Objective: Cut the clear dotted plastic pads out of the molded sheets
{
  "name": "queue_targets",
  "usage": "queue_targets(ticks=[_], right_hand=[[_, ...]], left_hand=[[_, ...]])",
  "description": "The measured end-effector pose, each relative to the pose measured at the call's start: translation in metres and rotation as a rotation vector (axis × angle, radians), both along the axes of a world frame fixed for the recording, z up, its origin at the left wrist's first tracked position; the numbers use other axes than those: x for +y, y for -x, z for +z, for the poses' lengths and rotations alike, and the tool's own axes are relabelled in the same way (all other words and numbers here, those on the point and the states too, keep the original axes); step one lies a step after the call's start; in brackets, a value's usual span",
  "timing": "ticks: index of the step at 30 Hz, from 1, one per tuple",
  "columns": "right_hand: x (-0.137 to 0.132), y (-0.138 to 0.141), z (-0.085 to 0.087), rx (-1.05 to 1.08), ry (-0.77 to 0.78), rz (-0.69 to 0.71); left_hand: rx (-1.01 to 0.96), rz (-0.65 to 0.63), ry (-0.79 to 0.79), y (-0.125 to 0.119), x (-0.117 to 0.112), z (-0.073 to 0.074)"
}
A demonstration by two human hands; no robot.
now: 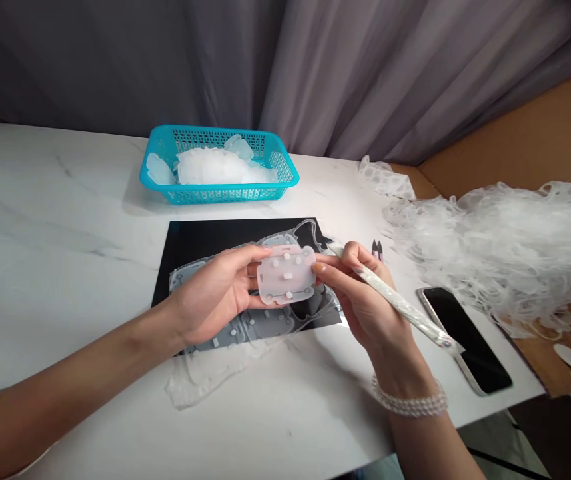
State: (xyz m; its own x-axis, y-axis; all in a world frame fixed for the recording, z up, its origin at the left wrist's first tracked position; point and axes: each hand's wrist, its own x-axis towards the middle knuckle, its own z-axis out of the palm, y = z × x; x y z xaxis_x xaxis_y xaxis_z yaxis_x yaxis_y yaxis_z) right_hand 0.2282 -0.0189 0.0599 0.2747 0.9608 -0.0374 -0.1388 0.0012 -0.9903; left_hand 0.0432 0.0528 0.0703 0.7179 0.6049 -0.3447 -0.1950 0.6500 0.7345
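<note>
A thin, translucent, milky piece (286, 275) with small raised pegs and slots is held up in front of me. My left hand (228, 283) grips it from the left, thumb on its upper edge and fingers behind it. My right hand (365, 290) holds a craft knife (400, 303) with a pearly white handle, its dark tip pointing up and left. Fingertips of that hand also touch the piece's right edge. Beneath my hands lies a clear moulded sheet (268, 323) with similar pegged shapes, partly hidden, over a black mat (205, 233).
A blue basket (220, 195) behind the mat contains many translucent pieces. To the right, clear trimmed scraps (495, 233) are heaped in a cardboard box (530, 140). A phone (470, 340) lies near the table's right edge. Small dark tips (377, 250) show behind my right hand.
</note>
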Motion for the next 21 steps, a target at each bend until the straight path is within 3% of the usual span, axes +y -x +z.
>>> queue_targets(ticks=[13, 17, 21], right_hand=[[0.001, -0.001, -0.001, 0.163, -0.016, -0.028], [0.0, -0.002, -0.002, 0.16, -0.035, -0.046], [-0.004, -0.001, -0.002, 0.077, 0.01, 0.075]], left_hand=[[0.102, 0.048, -0.029, -0.002, 0.0, -0.004], [0.109, 0.008, -0.046, -0.002, 0.001, -0.007], [0.136, 0.026, -0.101, 0.0, 0.002, -0.012]])
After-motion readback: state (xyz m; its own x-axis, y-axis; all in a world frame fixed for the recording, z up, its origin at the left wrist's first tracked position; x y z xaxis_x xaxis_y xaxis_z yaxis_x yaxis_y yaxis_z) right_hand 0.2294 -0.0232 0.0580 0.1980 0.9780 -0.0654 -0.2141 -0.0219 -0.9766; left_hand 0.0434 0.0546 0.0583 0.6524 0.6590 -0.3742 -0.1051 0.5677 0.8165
